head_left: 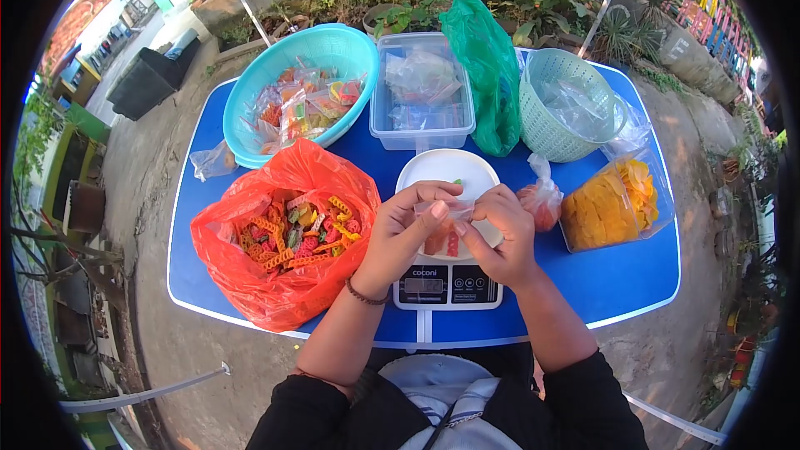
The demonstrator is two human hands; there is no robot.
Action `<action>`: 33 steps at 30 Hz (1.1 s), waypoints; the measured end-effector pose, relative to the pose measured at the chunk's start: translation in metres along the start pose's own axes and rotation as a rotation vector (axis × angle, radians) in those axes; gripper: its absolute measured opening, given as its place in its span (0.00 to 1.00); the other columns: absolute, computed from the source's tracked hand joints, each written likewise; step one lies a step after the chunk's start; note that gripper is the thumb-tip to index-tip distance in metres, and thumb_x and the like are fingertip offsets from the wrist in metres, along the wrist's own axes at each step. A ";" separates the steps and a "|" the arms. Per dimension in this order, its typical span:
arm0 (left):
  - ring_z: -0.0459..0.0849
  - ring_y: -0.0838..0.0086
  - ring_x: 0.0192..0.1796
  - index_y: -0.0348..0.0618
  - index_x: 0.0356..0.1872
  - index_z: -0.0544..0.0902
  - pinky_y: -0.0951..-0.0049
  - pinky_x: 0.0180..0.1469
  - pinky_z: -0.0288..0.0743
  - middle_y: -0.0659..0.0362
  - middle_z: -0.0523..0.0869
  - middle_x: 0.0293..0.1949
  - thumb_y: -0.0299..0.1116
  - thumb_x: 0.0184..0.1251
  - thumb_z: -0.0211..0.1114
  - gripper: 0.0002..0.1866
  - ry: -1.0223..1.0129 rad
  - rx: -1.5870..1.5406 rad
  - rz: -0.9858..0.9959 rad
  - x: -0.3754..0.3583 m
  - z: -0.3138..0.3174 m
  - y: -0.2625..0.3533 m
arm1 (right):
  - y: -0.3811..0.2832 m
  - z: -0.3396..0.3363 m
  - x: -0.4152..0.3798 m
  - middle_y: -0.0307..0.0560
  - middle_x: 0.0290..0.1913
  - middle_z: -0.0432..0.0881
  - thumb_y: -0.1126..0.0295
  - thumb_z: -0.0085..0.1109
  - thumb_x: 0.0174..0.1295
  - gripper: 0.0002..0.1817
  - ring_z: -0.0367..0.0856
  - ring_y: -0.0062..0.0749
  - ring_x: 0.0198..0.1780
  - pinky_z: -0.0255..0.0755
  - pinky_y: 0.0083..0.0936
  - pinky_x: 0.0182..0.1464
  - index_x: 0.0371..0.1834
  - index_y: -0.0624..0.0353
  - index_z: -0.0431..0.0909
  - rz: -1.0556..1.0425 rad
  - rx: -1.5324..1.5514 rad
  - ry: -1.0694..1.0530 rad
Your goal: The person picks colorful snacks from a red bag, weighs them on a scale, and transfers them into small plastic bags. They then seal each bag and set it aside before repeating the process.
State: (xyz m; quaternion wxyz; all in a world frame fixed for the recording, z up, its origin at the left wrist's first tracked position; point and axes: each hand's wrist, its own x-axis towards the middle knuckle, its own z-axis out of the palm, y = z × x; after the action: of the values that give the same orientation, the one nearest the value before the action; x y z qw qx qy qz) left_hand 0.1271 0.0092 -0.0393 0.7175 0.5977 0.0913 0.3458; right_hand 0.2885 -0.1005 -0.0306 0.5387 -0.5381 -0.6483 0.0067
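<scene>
I pinch the top of a small clear bag between the thumb and fingers of both hands; my left hand is closed on its left side and my right hand on its right side, fingers curled in; reddish pieces show inside the bag, which is over the white plate of the kitchen scale. The scale sits close to the near edge of the blue worktop; blue surface shows to its right, giving my right hand room sideways, up to the box of yellow chips near the right edge. On my left the room is tighter; the orange-red bag of colourful snacks spreads close beside my left forearm and reaches the near edge. Just beyond the plate stands the clear tub; the turquoise basin is to its left, the green bag right beside it on the right, then the pale green basket; a knotted bag lies between my right hand and the yellow chips.
</scene>
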 end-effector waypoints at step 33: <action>0.87 0.83 0.38 0.35 0.52 0.91 0.81 0.42 0.80 0.58 0.93 0.41 0.30 0.77 0.68 0.11 0.090 -0.010 -0.162 -0.005 0.001 0.012 | -0.013 -0.003 0.004 0.46 0.33 0.86 0.81 0.71 0.60 0.06 0.83 0.32 0.34 0.75 0.27 0.40 0.37 0.65 0.84 0.059 0.138 0.048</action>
State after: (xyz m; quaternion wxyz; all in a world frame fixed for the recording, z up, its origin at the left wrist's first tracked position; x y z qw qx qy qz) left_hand 0.1191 0.0059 -0.0295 0.7413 0.5686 0.1699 0.3136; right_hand 0.2818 -0.1045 -0.0185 0.5895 -0.5184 -0.6171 0.0545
